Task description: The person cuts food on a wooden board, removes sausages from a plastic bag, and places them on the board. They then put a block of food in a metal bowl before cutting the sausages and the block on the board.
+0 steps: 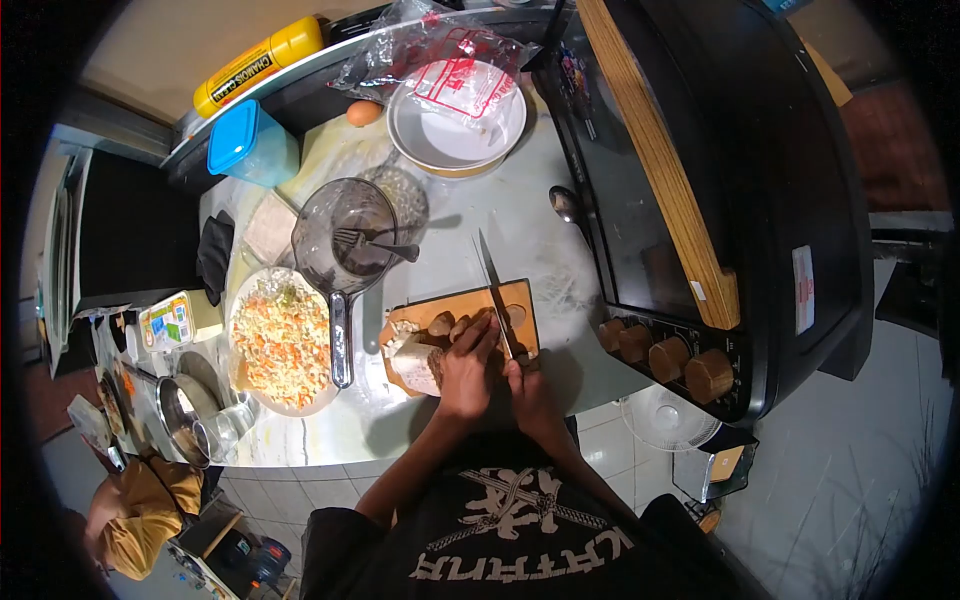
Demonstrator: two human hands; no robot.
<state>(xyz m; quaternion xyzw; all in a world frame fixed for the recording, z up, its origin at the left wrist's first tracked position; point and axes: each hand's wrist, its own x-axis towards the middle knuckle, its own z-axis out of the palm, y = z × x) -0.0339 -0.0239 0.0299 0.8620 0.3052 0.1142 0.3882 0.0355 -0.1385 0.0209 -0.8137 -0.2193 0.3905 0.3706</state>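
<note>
A small wooden cutting board (462,303) lies near the front edge of the counter. My right hand (530,388) grips a kitchen knife (492,272), its long blade pointing away from me across the board. My left hand (468,378) is bent over a brown piece of food right beside the blade; the fingers mostly hide it. Several round brown pieces (440,323) lie beyond the left fingers, and a cut slice (516,315) sits right of the knife. At the board's left end rests a pale, speckled wrapper (412,362).
A plate of chopped orange and white food (282,345) stands left, beside a saucepan (343,310) with a fork (380,247). Behind are a white bowl (440,142), a plastic bag (400,50), an egg (363,113) and a blue-lidded container (265,155). An oven (640,220) flanks the right, near a spoon (564,203).
</note>
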